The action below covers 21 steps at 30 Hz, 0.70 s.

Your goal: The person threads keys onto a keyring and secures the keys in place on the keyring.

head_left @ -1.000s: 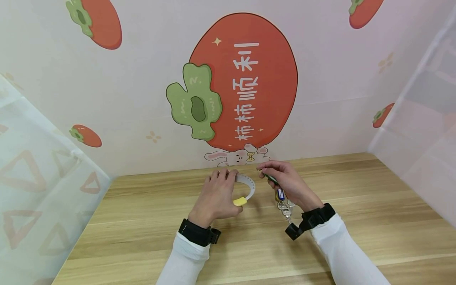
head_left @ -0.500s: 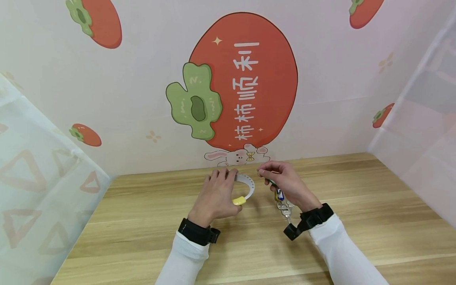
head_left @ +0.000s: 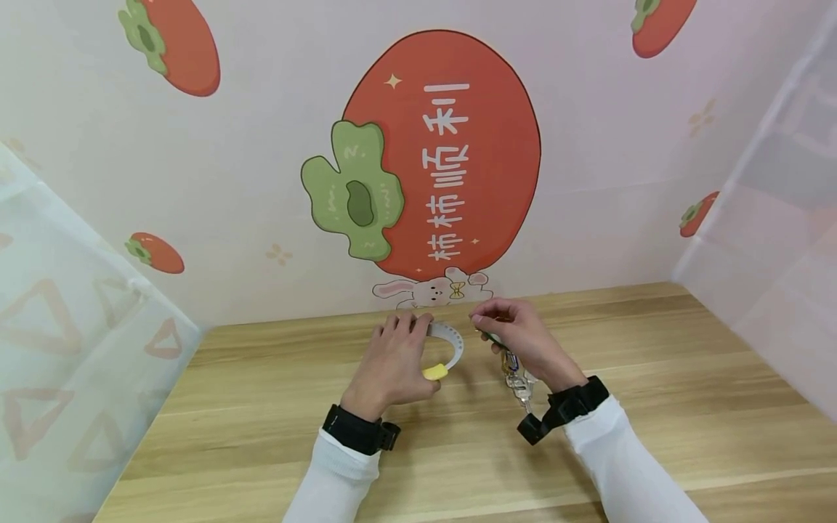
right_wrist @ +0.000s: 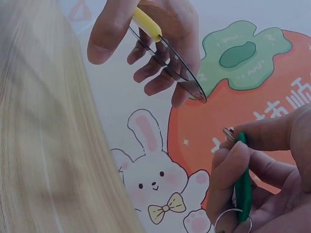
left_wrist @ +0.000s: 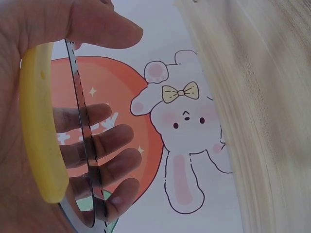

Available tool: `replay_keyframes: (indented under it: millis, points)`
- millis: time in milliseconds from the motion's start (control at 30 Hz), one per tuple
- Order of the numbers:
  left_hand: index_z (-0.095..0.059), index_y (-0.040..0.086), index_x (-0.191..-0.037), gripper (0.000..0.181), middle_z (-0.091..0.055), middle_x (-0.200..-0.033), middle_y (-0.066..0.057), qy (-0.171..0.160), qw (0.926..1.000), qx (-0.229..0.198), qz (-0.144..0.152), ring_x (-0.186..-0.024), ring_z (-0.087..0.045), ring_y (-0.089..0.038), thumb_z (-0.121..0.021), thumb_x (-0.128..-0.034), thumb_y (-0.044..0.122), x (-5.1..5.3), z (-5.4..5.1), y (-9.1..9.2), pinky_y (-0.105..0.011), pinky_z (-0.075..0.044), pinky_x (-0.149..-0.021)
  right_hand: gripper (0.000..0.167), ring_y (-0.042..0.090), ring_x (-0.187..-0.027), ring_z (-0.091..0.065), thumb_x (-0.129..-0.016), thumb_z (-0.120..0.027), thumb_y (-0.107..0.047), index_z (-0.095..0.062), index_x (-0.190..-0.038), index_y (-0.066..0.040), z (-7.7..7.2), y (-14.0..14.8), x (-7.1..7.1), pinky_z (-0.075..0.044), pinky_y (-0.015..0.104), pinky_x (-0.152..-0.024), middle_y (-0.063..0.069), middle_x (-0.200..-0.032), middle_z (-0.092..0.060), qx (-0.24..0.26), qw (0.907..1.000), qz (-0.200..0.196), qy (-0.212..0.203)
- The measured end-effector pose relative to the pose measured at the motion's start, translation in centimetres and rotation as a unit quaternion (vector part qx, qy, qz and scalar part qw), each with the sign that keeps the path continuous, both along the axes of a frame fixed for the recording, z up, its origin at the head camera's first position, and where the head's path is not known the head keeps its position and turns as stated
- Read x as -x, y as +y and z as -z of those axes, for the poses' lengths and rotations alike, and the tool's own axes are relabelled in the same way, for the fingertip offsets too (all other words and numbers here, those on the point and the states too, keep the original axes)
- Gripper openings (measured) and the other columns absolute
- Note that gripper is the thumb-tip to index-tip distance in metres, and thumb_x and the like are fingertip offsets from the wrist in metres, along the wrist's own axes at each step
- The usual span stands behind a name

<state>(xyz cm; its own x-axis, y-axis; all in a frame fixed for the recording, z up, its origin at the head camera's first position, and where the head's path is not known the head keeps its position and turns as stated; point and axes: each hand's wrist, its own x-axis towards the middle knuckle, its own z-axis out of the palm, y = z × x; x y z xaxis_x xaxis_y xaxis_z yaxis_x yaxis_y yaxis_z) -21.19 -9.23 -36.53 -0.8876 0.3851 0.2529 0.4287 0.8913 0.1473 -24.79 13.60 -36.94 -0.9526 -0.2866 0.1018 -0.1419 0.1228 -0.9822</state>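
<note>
My left hand [head_left: 392, 359] holds a looped metal band [head_left: 453, 343] with a row of small holes and a yellow handle [head_left: 434, 372]. In the left wrist view the yellow handle [left_wrist: 41, 126] lies against the palm, thumb above it, the fingers behind the thin band [left_wrist: 83, 111]. Facing it, my right hand [head_left: 523, 335] pinches a slim green piece [right_wrist: 243, 187] with a small metal tip [right_wrist: 228, 133] between thumb and fingers. A metal ring [right_wrist: 233, 216] passes through its lower end. Below that hand hangs a bunch of keys and charms [head_left: 519, 381]. The two hands are apart.
Both hands are above a wooden table [head_left: 261, 436]. Behind it stands a wall sheet [head_left: 261, 181] printed with persimmons and a rabbit. Pale side sheets [head_left: 59, 349] flank the table. Each wrist wears a black strap [head_left: 358, 430].
The right fingers have shifted slightly around the green piece, and the keys below swing a little. The left hand keeps its hold on the band. The head view has tilted slightly.
</note>
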Motion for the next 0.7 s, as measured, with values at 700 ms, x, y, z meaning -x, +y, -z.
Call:
replay_keyframes:
  millis: [700]
  points:
    - [-0.054, 0.007, -0.141, 0.088, -0.056, -0.130, -0.015, 0.021, 0.9996, -0.004, -0.016, -0.118, -0.053, -0.037, -0.084, -0.0656, 0.041, -0.15, -0.35, -0.44, -0.056, -0.047, -0.092, 0.013, 0.022, -0.079, -0.055, -0.100, -0.061, -0.006, -0.067, -0.109, 0.002, 0.31, -0.33, 0.01, -0.049, 0.027, -0.062, 0.022, -0.104, -0.063, -0.046, 0.9975, -0.026, 0.046]
